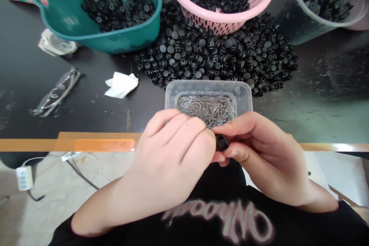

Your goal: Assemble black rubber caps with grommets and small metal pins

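Note:
A small black plastic cord lock (221, 143) sits between my two hands, its side opening showing. My right hand (268, 153) pinches it from the right, thumb below and forefinger above. My left hand (175, 153) is closed with its back up, and its fingers meet the left end of the cord lock; what else they may hold is hidden. Just beyond my hands, a clear plastic container (243, 94) holds many small metal springs (209, 109). My knuckles cover its near edge.
A heap of black cord lock parts (187, 57) lies behind the container. Around it stand a teal basin (100, 42), a pink basket (221, 15) and a clear tub (291, 30), all holding black parts. Glasses (56, 94) and a crumpled tissue (121, 85) lie left.

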